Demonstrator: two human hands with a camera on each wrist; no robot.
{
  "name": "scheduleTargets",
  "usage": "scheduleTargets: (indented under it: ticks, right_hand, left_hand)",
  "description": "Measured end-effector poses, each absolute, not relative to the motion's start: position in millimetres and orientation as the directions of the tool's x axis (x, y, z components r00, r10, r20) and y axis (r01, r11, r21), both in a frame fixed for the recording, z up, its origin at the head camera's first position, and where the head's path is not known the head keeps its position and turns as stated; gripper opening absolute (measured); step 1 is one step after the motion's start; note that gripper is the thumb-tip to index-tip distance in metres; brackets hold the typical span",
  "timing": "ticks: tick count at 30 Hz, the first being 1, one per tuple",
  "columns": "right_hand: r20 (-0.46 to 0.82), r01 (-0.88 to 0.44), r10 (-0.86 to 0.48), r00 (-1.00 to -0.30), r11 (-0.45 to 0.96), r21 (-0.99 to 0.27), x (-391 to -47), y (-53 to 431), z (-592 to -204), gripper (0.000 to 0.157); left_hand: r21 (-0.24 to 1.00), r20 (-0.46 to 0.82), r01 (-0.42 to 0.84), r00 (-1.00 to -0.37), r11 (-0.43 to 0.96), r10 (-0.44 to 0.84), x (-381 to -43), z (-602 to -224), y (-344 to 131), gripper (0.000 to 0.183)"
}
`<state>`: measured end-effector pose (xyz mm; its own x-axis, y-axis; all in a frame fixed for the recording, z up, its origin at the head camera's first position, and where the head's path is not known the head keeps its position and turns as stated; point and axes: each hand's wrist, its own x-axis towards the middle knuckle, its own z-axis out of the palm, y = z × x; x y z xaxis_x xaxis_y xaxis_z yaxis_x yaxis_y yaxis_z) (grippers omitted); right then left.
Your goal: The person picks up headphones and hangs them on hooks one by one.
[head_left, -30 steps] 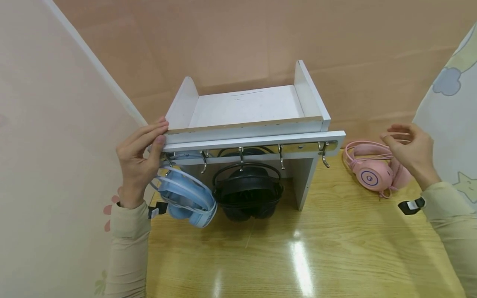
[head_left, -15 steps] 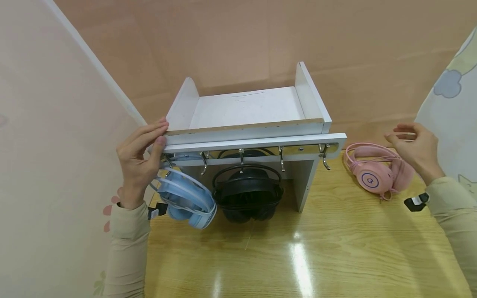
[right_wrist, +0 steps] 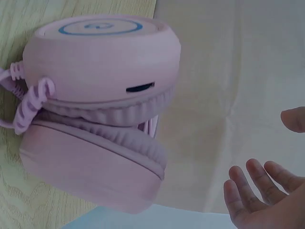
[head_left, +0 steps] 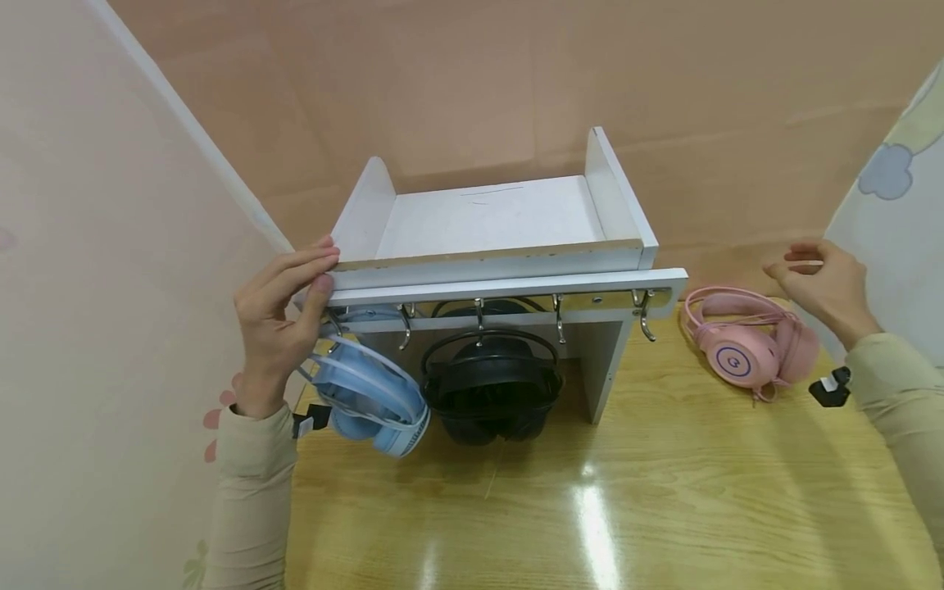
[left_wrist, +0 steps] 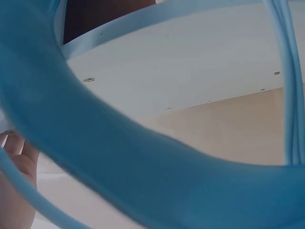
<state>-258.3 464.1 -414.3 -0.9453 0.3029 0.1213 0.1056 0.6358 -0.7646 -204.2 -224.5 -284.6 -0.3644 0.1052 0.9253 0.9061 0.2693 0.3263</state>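
Observation:
A white wooden shelf [head_left: 494,217] stands on the table, with a rail [head_left: 450,296] of metal hooks along its front. My left hand [head_left: 283,307] grips the left end of the shelf and rail, fingers over the top and thumb in front. Light-blue headphones [head_left: 372,397] hang from the leftmost hook just below that hand; their band fills much of the left wrist view. Black headphones [head_left: 494,385] hang at the middle hook. Pink headphones [head_left: 745,352] lie on the table at right, cable wound around them. Holding nothing, my right hand [head_left: 826,283] hovers beside them, fingers loosely bent.
The wooden table [head_left: 538,524] reaches toward me, with a bright reflection on it. A tan sheet [head_left: 472,74] covers the back. Patterned pale panels stand at the left [head_left: 147,287] and right [head_left: 900,270]. Several hooks to the right, such as the far one [head_left: 647,319], carry nothing.
My right hand has drifted slightly to the right, away from the pink headphones. The left hand keeps its hold on the shelf. The whole head view has shifted a little.

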Motion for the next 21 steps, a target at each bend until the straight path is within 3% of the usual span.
scheduleTargets:
  ticks: [2, 9, 21]
  right_hand:
    - [0.111, 0.119, 0.303, -0.946, 0.647, -0.753, -260.2, 466.8, -414.7, 0.04]
    - [0.086, 0.163, 0.308, -0.948, 0.696, -0.7, -266.9, 475.1, -419.0, 0.081]
    - [-0.063, 0.19, 0.192, -0.979, 0.767, -0.613, -279.7, 490.2, -441.0, 0.099]
  left_hand:
    - [0.329, 0.922, 0.903, -0.37, 0.275, 0.115, -203.4, -284.0, -225.0, 0.024]
    - [0.355, 0.908, 0.895, -0.399, 0.272, 0.126, -203.0, -284.6, -227.6, 0.022]
    - [0.401, 0.896, 0.885, -0.433, 0.236, 0.101, -205.4, -287.5, -235.1, 0.02]
